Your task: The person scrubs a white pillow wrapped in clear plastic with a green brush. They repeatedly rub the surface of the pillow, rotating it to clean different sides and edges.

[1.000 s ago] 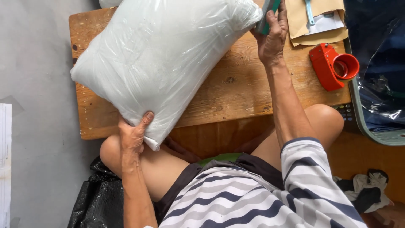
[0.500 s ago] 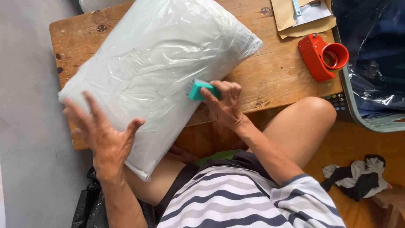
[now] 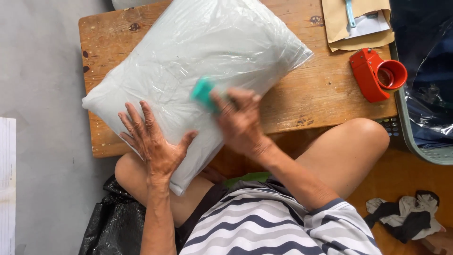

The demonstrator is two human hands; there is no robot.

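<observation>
Across the wooden table (image 3: 325,97), the plastic-wrapped package (image 3: 198,71) lies with its long axis from 7 to 1 o'clock.
I see my right hand (image 3: 240,123) pinching a small teal tool (image 3: 204,92) on its middle; my left hand (image 3: 153,141), fingers spread wide, presses the 7 o'clock end.

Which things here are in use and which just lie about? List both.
In use:
- large white plastic-wrapped parcel on the worn wooden table
- small teal flat tool, held by the right hand against the parcel
- left hand, pressed flat on the parcel

Lying about:
- red plastic tape dispenser
- brown paper envelope
- black plastic bag
- crumpled black-and-white cloth
</observation>
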